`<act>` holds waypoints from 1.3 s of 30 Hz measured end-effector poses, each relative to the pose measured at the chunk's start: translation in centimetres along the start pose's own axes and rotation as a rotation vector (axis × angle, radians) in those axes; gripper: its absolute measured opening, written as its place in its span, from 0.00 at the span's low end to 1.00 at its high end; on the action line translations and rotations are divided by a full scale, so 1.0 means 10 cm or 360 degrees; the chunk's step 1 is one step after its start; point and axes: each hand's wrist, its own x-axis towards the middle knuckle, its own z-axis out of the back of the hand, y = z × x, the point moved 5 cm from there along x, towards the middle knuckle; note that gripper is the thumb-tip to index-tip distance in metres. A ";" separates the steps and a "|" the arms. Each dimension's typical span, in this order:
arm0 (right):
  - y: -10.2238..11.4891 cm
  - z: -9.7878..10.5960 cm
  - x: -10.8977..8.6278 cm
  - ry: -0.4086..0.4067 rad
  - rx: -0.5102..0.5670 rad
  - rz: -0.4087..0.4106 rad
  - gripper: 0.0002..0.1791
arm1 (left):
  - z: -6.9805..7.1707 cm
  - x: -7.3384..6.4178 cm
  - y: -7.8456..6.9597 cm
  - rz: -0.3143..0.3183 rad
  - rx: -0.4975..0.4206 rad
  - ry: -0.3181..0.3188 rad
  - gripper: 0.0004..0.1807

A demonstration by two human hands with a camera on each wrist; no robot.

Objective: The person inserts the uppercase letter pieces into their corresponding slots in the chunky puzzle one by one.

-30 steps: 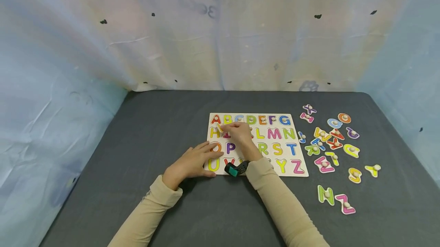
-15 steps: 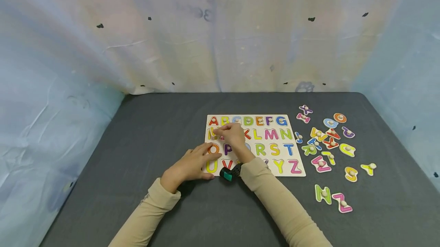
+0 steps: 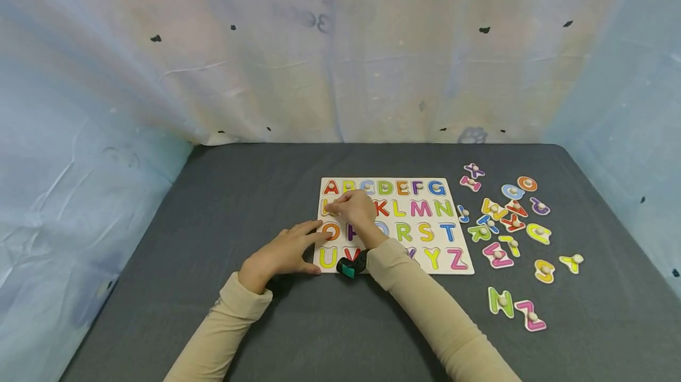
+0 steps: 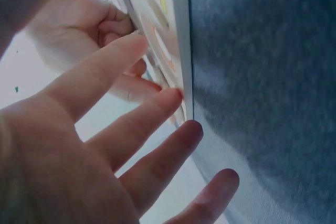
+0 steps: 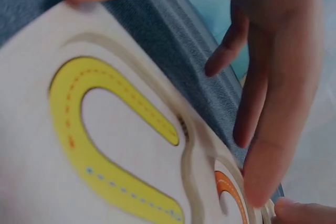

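Note:
The wooden alphabet puzzle board point(image 3: 391, 241) lies flat, with knobbed letters in its top row. My right hand point(image 3: 357, 210) reaches over its left side, fingertips pinching a yellow letter piece point(image 3: 326, 207) at the H place in the second row; the fingers mostly cover it. My left hand point(image 3: 284, 252) is at the board's left edge, fingers spread and fairly straight. In the left wrist view the fingers of this left hand point(image 4: 131, 124) lie close along the board's edge; touching or not I cannot tell. The right wrist view shows the yellow U recess point(image 5: 79, 103).
Several loose knobbed letter pieces lie right of the board, among them a green N point(image 3: 500, 302), a pink Z point(image 3: 531, 316) and a yellow Y point(image 3: 571, 262). A dark cloth point(image 3: 255, 193) covers the table. Pale curtains point(image 3: 340, 51) stand behind and at both sides.
My right hand has moved a little left and down onto the H place with the yellow piece. My left hand has drawn slightly left, back from the board. The head view has shifted slightly.

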 end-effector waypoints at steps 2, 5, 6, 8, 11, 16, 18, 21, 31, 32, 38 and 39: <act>0.00 -0.01 0.00 0.0006 -0.0014 -0.0005 0.13 | 0.01 0.00 0.01 0.0008 -0.0002 0.0004 0.41; 0.00 -0.03 0.01 0.0005 -0.0040 -0.0023 0.13 | 0.03 -0.01 -0.01 0.0006 0.0004 0.0000 0.42; 0.00 -0.03 0.01 0.0001 -0.0044 -0.0028 0.13 | 0.03 -0.01 -0.01 0.0011 -0.0002 0.0007 0.41; 0.01 -0.03 0.01 -0.0021 -0.0056 -0.0022 0.14 | 0.03 -0.01 -0.02 0.0015 -0.0015 0.0014 0.41; 0.03 -0.01 -0.02 -0.0040 -0.0077 0.0004 0.13 | 0.02 -0.02 -0.04 0.0006 -0.0018 0.0019 0.40; 0.06 0.11 -0.12 0.0039 0.0037 0.0062 0.13 | 0.00 -0.01 -0.07 -0.0051 0.0026 -0.0019 0.39; 0.04 0.19 -0.16 0.0076 0.0157 0.0068 0.14 | -0.01 0.00 -0.07 -0.0080 0.0041 -0.0044 0.39; -0.03 0.34 -0.18 0.0074 0.0330 0.0062 0.13 | -0.02 0.01 -0.07 -0.0102 0.0043 -0.0069 0.40; -0.35 0.92 -0.26 -0.0055 0.0400 0.0051 0.15 | -0.06 -0.01 -0.03 -0.0108 -0.0007 -0.0035 0.41; -0.38 0.97 -0.27 -0.0066 0.0383 0.0059 0.14 | -0.07 -0.01 -0.03 -0.0107 -0.0014 -0.0030 0.41; -0.53 1.27 -0.34 -0.0103 0.0332 0.0039 0.15 | -0.08 -0.01 -0.01 -0.0075 -0.0045 -0.0026 0.40; -0.56 1.33 -0.34 -0.0096 0.0335 0.0028 0.16 | -0.08 -0.01 -0.01 -0.0070 -0.0047 -0.0028 0.40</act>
